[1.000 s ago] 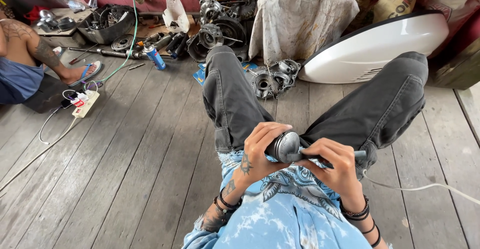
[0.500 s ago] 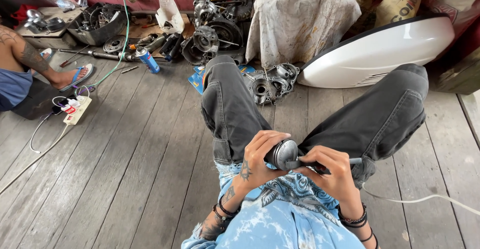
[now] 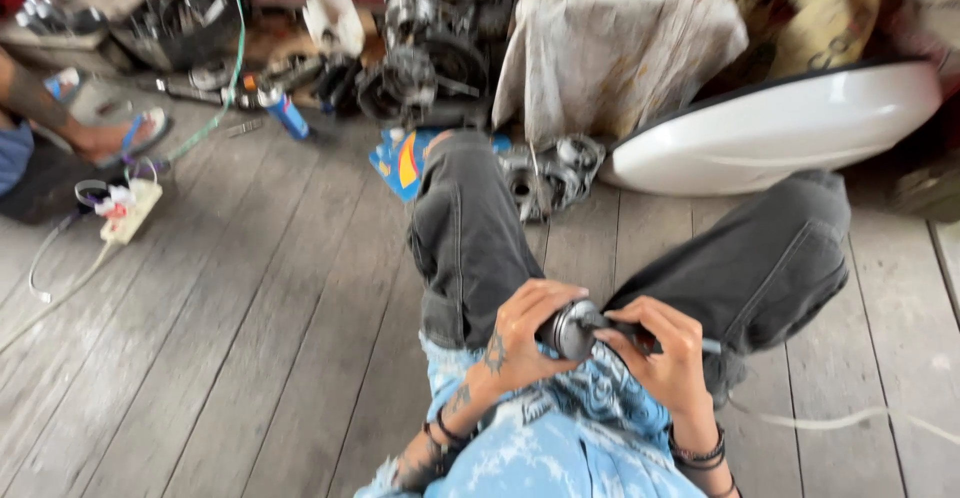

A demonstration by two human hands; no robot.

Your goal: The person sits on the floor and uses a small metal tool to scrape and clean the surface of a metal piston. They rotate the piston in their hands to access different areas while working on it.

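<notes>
Your left hand (image 3: 525,333) has its fingers (image 3: 548,296) curled closed around the round grey metal head of a small power tool (image 3: 578,328), thumb side toward your belly. Your right hand (image 3: 665,353) grips the tool's dark body from the other side, fingers (image 3: 650,310) wrapped over the top of it, so both hands meet on the tool and touch it. The tool sits in your lap, just above the hem of your blue tie-dye shirt (image 3: 560,438) and between your two knees in grey jeans (image 3: 470,228). Whether the tool's tip touches anything is hidden by your fingers. A pale cord (image 3: 840,420) runs from behind your right wrist across the wooden plank floor (image 3: 250,318) toward its right edge.

Beyond your left knee, a blue and yellow packet (image 3: 402,163) lies flat on the floor, and just beside it, toward the far edge, sit grey metal engine parts (image 3: 548,173). A long white curved body panel (image 3: 780,128) lies past your right knee, with a stained cloth (image 3: 615,43) draped over something behind it. More dark engine parts (image 3: 420,73) crowd the far edge of the floor, near a blue spray can (image 3: 285,113) lying on its side. At the left edge, a white power strip (image 3: 130,208) rests on the planks, and another person's foot in a sandal (image 3: 120,138) is close behind it.
</notes>
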